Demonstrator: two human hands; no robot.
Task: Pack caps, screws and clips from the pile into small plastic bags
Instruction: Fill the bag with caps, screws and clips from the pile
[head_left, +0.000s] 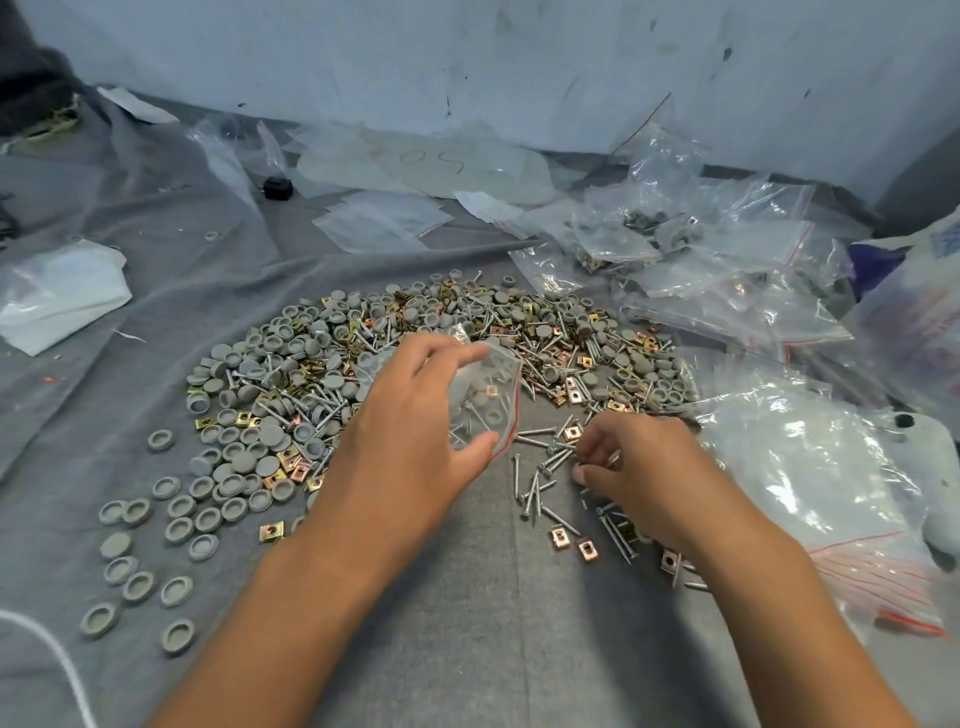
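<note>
Grey cloth (467, 597), left grip (415, 441) holding bag (488, 395), right grip (631, 462) pinching screws (550, 457)

Part-filled clear bag (485, 400) above mixed pile (415, 353)

From my feed I see a pale blue-white wall (467, 62) at the back, scuffed with dark marks and scratches. Below it spreads a wrinkled grey cloth (493, 623) under soft, even light.
</note>
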